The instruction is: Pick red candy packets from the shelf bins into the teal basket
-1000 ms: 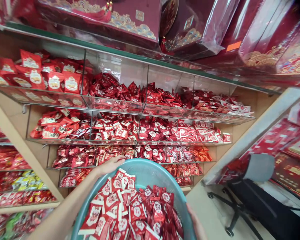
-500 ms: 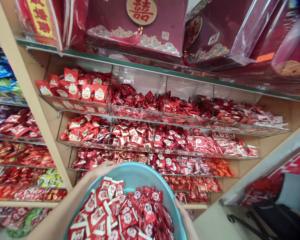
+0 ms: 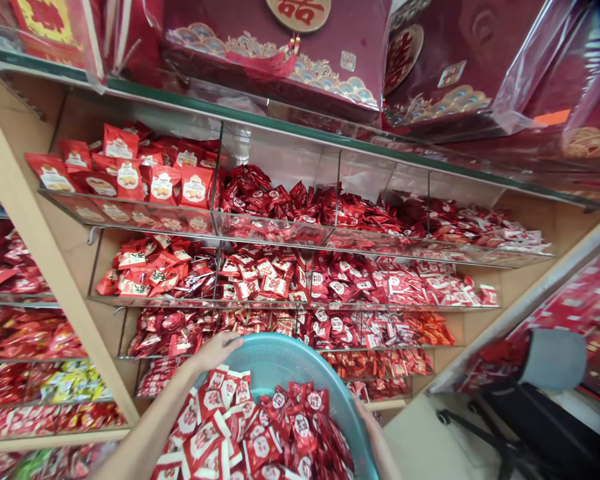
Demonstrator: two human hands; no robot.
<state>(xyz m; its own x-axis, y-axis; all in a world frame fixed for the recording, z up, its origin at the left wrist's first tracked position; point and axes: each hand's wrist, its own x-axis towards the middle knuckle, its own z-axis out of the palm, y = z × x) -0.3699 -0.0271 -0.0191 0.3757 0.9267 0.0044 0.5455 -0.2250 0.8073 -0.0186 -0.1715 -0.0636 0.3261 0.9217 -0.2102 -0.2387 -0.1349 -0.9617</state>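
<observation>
A teal plastic basket with fine perforations fills the lower middle of the view. Inside lie many small red-and-white wrapped packets, with darker red ones on the right side. My left hand grips the basket's far left rim, its fingers closed over the edge. Along the right side, my right hand holds the rim; its fingertips are partly hidden by the basket wall. Just beyond the basket, tiers of clear bins hold similar red packets.
A glass shelf above carries dark red gift boxes in plastic wrap. A wooden upright divides off more candy shelves on the left. At lower right stands a black wheeled chair with a grey part.
The view has come nearer the shelves and tilted lower, so the bins at left look bigger. The basket has shifted slightly right and down in view, both hands still on it.
</observation>
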